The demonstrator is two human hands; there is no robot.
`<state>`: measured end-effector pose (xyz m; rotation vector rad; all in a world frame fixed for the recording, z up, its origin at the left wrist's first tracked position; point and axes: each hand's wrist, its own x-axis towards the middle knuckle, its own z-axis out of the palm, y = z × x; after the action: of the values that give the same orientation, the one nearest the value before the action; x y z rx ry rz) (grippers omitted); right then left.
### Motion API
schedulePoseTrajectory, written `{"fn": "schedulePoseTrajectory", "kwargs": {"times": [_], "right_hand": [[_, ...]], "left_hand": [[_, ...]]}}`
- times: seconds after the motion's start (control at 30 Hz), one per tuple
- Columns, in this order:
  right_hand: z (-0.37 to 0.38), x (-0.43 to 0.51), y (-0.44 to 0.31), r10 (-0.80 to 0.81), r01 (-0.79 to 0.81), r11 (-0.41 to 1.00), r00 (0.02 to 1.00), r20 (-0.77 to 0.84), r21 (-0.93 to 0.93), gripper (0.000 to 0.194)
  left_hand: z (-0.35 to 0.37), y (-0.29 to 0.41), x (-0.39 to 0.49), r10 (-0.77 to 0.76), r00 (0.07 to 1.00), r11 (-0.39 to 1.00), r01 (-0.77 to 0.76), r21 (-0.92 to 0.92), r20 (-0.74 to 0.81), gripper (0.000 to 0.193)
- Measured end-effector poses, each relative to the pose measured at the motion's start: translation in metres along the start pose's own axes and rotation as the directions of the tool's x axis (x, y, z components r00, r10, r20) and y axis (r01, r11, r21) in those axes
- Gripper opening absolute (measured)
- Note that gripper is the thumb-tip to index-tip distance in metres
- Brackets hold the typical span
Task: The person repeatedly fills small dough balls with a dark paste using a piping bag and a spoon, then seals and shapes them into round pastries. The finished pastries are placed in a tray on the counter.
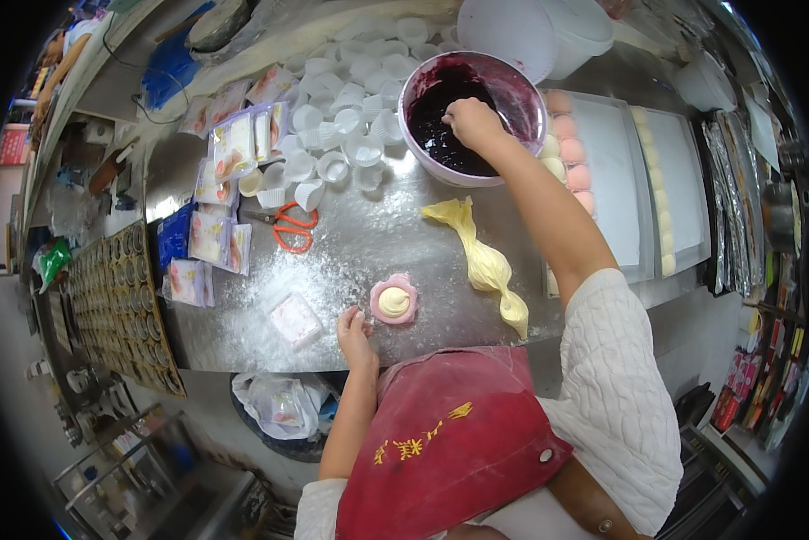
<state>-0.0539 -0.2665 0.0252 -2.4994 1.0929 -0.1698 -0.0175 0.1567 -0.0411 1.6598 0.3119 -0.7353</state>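
Observation:
My right hand [475, 125] reaches into a round tub [522, 158] of dark purple filling [438, 135]. Its fingers are curled, and what they hold, if anything, cannot be made out. On the floured steel table, my left hand [355, 337] rests near the front edge with its fingers loosely bent and nothing in them. Just right of it lies a pink dough wrapper [375, 302] with a wavy edge, topped by a swirl of pale cream [395, 302]. A tied piping bag [489, 263] of yellow cream lies farther right. Left of my left hand is a flour-dusted white block [296, 320].
Red-handled scissors [295, 228] lie beside white fluted cups [364, 148] and several packets [232, 145]. At right, trays [610, 182] hold rows of pink and cream rounds [573, 150]. A mould tray [117, 297] stands at the left end.

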Motion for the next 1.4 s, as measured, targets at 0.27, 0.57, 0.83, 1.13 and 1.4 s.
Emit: {"fn": "schedulePoseTrajectory", "kwargs": {"times": [0.27,0.57,0.83,1.13,1.4], "right_hand": [[-0.022,-0.006,0.022,0.163,-0.112,0.953,0.973,-0.165,0.282,0.026],[-0.051,-0.064,0.048,0.397,-0.253,0.066,0.894,0.208,0.965,0.016],[-0.048,-0.102,0.053,0.334,-0.206,-0.403,0.874,0.353,0.892,0.010],[-0.032,-0.127,0.055,0.276,-0.183,-0.616,0.861,0.428,0.766,0.008],[-0.034,-0.087,0.015,0.483,-0.097,-0.100,0.866,0.133,0.990,0.017]], "left_hand": [[-0.010,-0.006,-0.005,-0.162,0.971,0.981,0.139,0.133,0.177,0.029],[-0.007,-0.013,0.001,-0.166,0.894,0.945,0.024,0.327,0.416,0.024],[0.003,-0.007,0.010,-0.069,0.898,0.915,-0.116,0.387,0.434,0.024],[0.005,0.001,0.015,-0.111,0.865,0.946,-0.058,0.317,0.490,0.023],[0.003,-0.007,0.022,-0.119,0.838,0.939,-0.078,0.334,0.532,0.020]]}}
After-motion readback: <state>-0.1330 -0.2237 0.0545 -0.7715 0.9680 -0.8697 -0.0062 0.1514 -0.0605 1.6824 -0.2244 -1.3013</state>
